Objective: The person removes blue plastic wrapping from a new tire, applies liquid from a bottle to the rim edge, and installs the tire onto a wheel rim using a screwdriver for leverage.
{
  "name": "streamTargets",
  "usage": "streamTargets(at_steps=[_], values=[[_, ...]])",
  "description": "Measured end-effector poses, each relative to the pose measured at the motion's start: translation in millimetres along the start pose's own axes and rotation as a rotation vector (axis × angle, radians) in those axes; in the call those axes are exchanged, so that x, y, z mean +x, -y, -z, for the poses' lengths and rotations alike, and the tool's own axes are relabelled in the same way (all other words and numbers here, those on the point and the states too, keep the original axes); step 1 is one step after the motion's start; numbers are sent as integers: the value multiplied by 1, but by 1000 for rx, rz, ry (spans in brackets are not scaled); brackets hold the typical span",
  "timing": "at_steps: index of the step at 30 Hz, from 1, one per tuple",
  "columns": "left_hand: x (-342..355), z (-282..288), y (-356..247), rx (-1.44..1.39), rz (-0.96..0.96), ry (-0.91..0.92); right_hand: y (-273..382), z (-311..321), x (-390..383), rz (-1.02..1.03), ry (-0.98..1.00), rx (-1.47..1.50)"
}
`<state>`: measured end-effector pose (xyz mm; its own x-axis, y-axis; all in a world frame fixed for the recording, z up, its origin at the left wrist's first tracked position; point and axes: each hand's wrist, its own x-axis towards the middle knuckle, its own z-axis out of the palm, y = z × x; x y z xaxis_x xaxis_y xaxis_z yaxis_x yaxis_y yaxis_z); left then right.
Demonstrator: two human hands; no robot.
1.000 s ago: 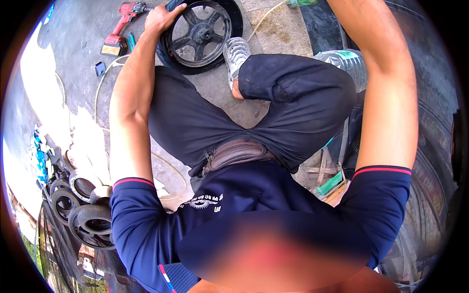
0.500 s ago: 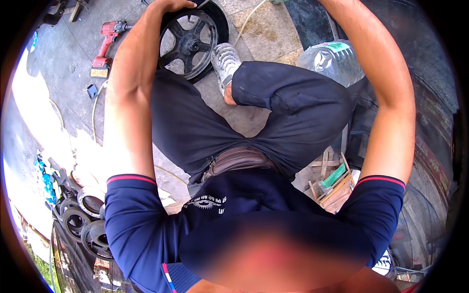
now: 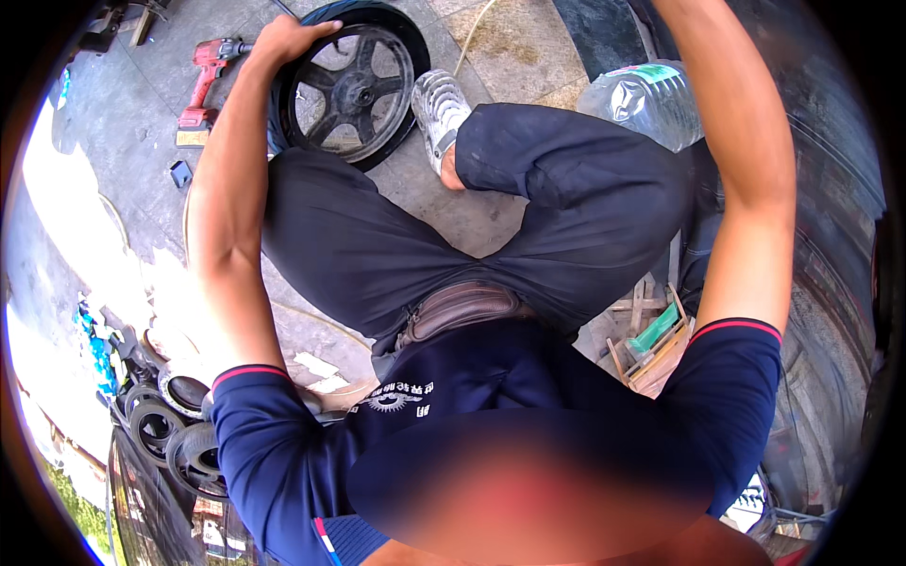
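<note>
A black five-spoke wheel with a tyre (image 3: 408,123) rests at the upper left of the head view, by my knee and shoe. My left hand (image 3: 283,42) grips the tyre's upper left edge, with the thumb laid across its sidewall and the other fingers mostly hidden over the outer side. My right forearm (image 3: 727,75) reaches up past the upper edge of the picture, so my right hand is out of sight.
A red cordless impact wrench (image 3: 203,85) lies left of the wheel, near a small dark blue object (image 3: 180,174). On the right stands a big clear plastic bottle (image 3: 651,108). Several tyres (image 3: 156,429) are piled lower left; a small wooden stool (image 3: 661,349) is lower right.
The wheel has shifted slightly left and tilted, showing more of the tyre on its left. My left hand has moved left and nearer. My right forearm has shifted a little; the green item at the top is gone from view.
</note>
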<state>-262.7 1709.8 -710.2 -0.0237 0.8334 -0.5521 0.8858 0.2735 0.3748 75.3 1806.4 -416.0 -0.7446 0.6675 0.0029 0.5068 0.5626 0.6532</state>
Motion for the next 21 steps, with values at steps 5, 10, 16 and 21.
streamTargets(at_steps=[5, 10, 16, 21], values=[[-50, 29, -37, -94, -153, -28, -24, -99, -200, -355, 490, 842], [-141, 90, -36, 13, -288, -267, 119, -139, -193, -892, 774, 1680], [-208, 102, -65, -116, -415, -556, 162, -215, -166, -743, 668, 1352], [-235, 110, -28, -433, -357, -553, 133, -131, -14, 29, 405, 1933]])
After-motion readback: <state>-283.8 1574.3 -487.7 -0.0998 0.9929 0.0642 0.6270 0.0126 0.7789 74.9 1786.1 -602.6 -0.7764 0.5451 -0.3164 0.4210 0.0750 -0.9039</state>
